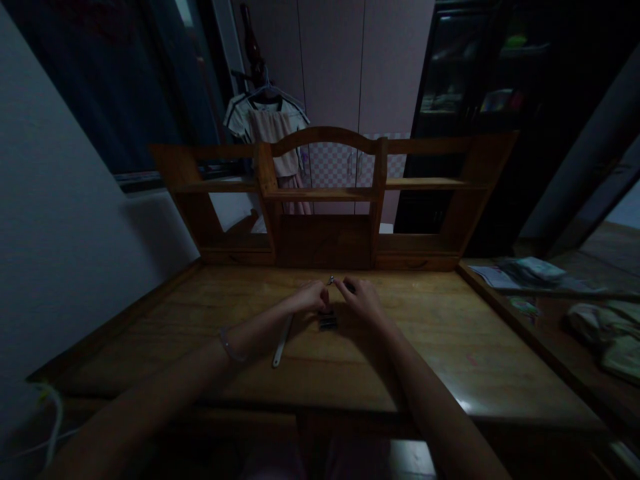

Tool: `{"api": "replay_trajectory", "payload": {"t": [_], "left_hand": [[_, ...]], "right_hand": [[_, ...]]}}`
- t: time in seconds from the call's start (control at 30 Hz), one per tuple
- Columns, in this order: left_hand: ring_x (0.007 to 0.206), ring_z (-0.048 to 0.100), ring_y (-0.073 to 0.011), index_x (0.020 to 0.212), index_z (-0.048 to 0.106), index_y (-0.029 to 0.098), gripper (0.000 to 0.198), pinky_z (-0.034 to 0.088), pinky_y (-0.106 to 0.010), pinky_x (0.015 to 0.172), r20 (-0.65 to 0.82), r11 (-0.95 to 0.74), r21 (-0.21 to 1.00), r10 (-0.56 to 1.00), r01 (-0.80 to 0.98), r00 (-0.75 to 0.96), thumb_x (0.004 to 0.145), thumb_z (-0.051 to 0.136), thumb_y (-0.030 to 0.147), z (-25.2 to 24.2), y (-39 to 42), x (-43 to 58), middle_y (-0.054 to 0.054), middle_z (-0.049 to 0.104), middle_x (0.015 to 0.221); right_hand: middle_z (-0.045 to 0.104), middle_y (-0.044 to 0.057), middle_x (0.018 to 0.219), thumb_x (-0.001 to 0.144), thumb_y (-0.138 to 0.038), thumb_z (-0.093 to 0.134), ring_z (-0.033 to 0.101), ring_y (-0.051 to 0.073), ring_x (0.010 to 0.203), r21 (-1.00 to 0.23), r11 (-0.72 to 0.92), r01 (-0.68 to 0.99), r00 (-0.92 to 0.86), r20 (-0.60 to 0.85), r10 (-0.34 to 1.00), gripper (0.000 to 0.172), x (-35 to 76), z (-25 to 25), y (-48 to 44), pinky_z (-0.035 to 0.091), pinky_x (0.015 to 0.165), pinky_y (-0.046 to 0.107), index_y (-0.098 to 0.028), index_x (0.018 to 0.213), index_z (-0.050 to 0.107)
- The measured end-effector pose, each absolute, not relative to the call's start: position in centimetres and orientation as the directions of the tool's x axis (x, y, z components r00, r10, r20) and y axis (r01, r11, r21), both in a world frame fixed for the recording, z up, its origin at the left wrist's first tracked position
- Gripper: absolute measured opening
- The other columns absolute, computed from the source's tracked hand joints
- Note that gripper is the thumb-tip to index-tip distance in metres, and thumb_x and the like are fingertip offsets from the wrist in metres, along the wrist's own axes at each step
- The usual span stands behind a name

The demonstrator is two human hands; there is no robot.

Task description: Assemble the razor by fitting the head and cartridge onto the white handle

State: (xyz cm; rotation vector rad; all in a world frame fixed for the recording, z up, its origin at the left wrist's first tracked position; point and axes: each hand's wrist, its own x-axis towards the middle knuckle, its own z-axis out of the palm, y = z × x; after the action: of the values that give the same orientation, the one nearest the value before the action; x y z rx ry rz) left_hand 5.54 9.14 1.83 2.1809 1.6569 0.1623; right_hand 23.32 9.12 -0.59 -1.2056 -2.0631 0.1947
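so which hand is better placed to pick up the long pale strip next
Probably the left hand: the pale strip lies close to it; the right hand is farther off, past the dark object.

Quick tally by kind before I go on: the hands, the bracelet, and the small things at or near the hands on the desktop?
Hands: 2 (left hand, right hand)
Bracelet: 1
Pale strip: 1
Small shiny piece: 1
Dark cluster: 1, counted as one; its separate pieces are too dim to count
Total: 6
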Motion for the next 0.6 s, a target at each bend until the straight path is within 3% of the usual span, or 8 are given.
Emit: {"api": "replay_trajectory", "payload": {"t": [0.23,0.43,0.6], "left_hand": [[0.077,0.061,-0.0173,0.073,0.074,0.02,0.016,0.041,-0.021,0.063,-0.188,-0.211,0.389,0.935,0.897,0.302,0.059,0.07,0.027,0.5,9.8,5.5,-0.001,0.068,0.07],[0.076,0.058,-0.018,0.078,0.068,0.018,0.032,0.039,-0.023,0.063,-0.074,-0.168,0.42,0.973,0.892,0.218,0.049,0.078,0.026,-0.8,10.5,5.3,-0.001,0.064,0.075],[0.071,0.055,-0.0171,0.068,0.064,0.019,0.027,0.037,-0.023,0.059,-0.135,-0.145,0.477,0.962,0.867,0.236,0.044,0.078,0.02,-0.4,10.7,5.7,0.001,0.061,0.068]], "right_hand": [[0.061,0.004,0.063,0.093,-0.058,0.031,0.049,0.012,0.057,-0.464,0.551,0.694,-0.301,0.508,0.807,0.057,23.4,-0.2,8.8,0.025,0.056,0.024,-0.017,0.072,0.064],[0.063,0.005,0.066,0.093,-0.059,0.03,0.052,0.014,0.059,-0.461,0.547,0.699,-0.305,0.5,0.811,0.057,23.3,-0.3,8.7,0.026,0.056,0.025,-0.018,0.073,0.064],[0.065,0.007,0.07,0.092,-0.059,0.032,0.054,0.015,0.062,-0.484,0.465,0.741,-0.166,0.539,0.826,0.055,23.6,-0.3,9.3,0.027,0.057,0.025,-0.018,0.076,0.065]]}}
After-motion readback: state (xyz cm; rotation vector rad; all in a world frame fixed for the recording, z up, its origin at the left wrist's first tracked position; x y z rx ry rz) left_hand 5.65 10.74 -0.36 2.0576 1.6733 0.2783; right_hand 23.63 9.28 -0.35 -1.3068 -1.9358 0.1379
